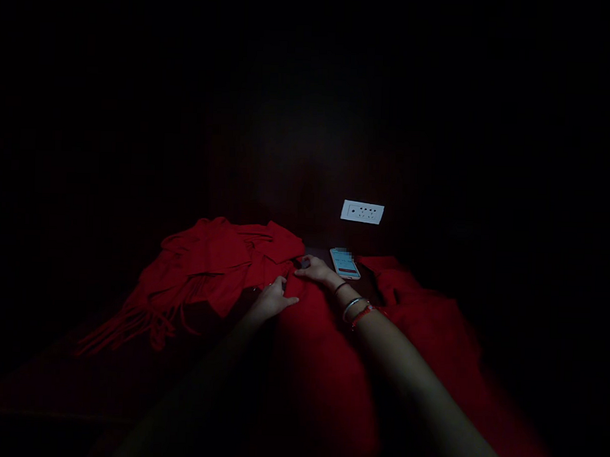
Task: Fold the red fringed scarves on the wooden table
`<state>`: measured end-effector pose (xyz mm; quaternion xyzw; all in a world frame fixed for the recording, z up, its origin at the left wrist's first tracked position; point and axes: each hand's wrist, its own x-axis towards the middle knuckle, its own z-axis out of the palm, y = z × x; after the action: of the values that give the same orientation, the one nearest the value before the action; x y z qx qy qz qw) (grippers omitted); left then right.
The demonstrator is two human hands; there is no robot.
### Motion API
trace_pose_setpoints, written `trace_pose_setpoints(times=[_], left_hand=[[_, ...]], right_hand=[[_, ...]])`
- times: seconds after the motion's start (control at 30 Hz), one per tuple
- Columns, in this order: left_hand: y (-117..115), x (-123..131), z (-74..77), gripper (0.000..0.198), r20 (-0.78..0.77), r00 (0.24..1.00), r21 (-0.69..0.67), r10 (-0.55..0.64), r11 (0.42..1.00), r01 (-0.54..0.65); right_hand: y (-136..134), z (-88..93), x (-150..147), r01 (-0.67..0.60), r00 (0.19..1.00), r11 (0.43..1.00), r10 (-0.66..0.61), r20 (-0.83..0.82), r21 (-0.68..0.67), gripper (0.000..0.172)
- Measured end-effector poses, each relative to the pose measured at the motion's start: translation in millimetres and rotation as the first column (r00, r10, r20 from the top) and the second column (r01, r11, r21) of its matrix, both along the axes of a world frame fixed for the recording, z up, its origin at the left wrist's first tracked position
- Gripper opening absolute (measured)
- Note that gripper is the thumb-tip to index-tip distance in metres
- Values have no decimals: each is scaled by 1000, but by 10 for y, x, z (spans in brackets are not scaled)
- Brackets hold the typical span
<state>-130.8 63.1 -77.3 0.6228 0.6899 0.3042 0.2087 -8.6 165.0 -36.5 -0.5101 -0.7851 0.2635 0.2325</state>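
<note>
A red cloth (320,362) runs from the middle of the dark surface down toward me. At its far end my right hand (314,269) has thumb and fingers closed on the fabric; bracelets circle that wrist. Just left of it, my left hand (272,301) touches the same cloth near its left edge, thumb stretched away from the fingers. Beside my left hand lies a heaped red scarf (204,255) with a long fringe spreading toward the lower left. Deep shadow hides the near part of the cloth and much of my left forearm.
A lit phone (344,263) lies beyond my right wrist. Behind it, a white socket plate (362,212) is on the dark wall. More red fabric (431,333) spreads along the right side. The surroundings are nearly black.
</note>
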Motion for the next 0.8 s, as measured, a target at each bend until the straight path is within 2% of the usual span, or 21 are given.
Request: trace_pose_setpoints(times=[0.13,0.23,0.3,0.43,0.57,0.7,0.8], left_hand=[[40,-47,-75,38,58,998,-17,32,999,-31],[56,-57,-101,28,136,991,-65,5,998,3],[39,-50,-78,24,203,979,-130,-18,990,46],[-41,-52,33,30,272,962,-196,-35,976,91],[-98,-74,98,34,291,956,-211,-48,971,113],[-98,-83,62,35,345,928,-257,-142,936,239],[-89,-77,38,29,360,921,-257,-146,934,249]], right_hand=[[133,-5,-126,72,996,997,-71,-45,9,28],[198,-65,-50,151,984,988,-146,-103,36,30],[213,-118,18,190,975,981,-182,-130,51,30],[221,-188,44,225,964,972,-211,-162,73,28],[286,-117,-8,246,958,965,-226,-179,95,32],[379,15,32,267,954,958,-249,-167,100,36],[371,34,104,206,973,976,-196,-123,73,32]])
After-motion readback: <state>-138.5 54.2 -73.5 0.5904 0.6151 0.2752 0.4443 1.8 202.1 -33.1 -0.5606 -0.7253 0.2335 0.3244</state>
